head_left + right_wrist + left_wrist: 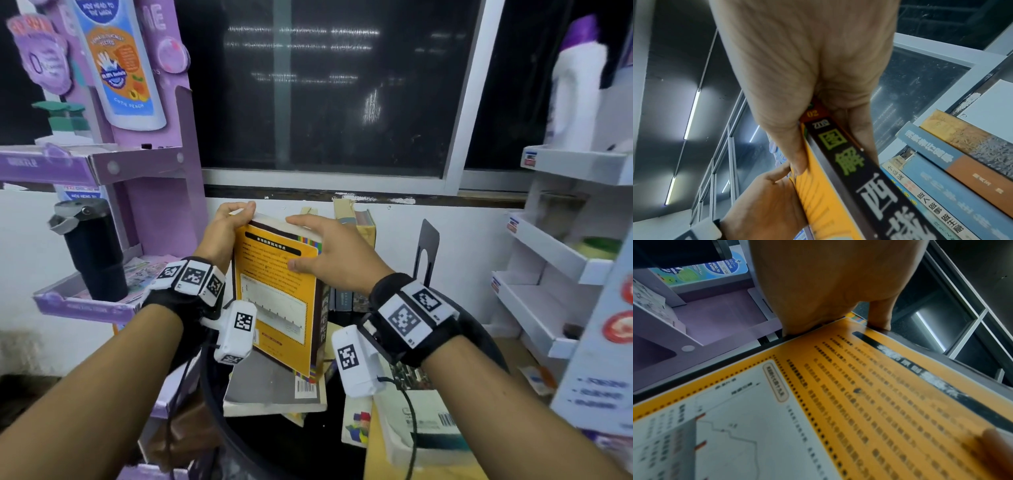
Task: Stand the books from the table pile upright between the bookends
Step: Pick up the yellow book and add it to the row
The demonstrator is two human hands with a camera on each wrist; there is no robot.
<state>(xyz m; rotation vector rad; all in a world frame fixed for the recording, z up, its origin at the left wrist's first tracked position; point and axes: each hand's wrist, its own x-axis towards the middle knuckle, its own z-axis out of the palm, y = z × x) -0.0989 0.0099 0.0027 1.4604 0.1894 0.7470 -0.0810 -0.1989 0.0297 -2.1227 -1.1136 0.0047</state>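
Nearest to the person, loose books lie flat in a pile [274, 390] on the dark round table [284, 445], a grey-covered one on the left and a white-backed one [421, 421] further right at the near edge. Rising out of that pile, between the two forearms, stands the yellow book [277, 294], held almost upright with its back cover facing the person and its dark spine [855, 165] turned to the right. The left hand [224, 233] grips the book's upper left corner, fingers curled over the top edge and the palm against the left side. The right hand [329, 250] clasps the upper right corner, its thumb pressed on the yellow cover and its fingers wrapped over the top and down the far side of the spine, as the right wrist view shows. Just beyond and to the right of the held book stand several upright books [356, 226], their spines [941, 186] close beside it. Further right stands a black bookend [426, 253], apart from the hands. To the left is a purple display stand [150, 178] with a black tumbler [92, 250] on its lower shelf, to the right white shelving [555, 260], and behind everything a dark window [325, 85].
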